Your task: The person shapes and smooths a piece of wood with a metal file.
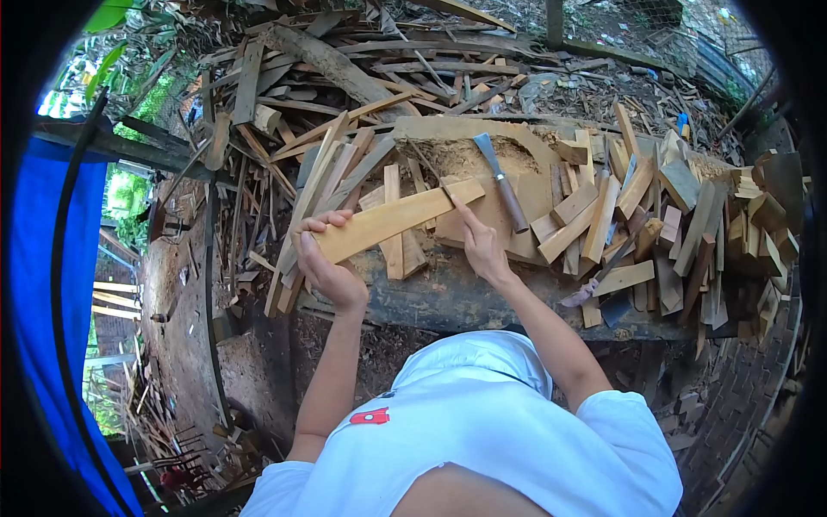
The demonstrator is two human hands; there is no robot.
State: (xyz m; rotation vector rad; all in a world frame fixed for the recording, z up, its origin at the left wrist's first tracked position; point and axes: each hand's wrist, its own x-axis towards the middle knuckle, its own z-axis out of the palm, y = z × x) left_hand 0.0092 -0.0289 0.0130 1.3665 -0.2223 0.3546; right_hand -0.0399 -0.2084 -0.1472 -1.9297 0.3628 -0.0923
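Note:
A long, pale wooden board [392, 222], tapered and slightly curved, is held at a slant above the workbench. My left hand [327, 258] is closed around its wide left end, thumb below and fingertips over the top edge. By the board's right end, my right hand [482, 246] is closed, its index finger stretched along a thin dark blade [446, 194] that lies across the board. The blade's handle is hidden in the palm. Just right of the board, a chisel [501, 183] with a blue blade and brown wooden handle rests on a thick, hollowed wooden block [538, 189].
Many offcuts [603, 215] are heaped on the right of the worn bench [413, 297]. Beyond it lies a large pile of scrap wood [345, 73]. Long strips [314, 185] lean at the left, and a blue tarp [56, 284] hangs further left.

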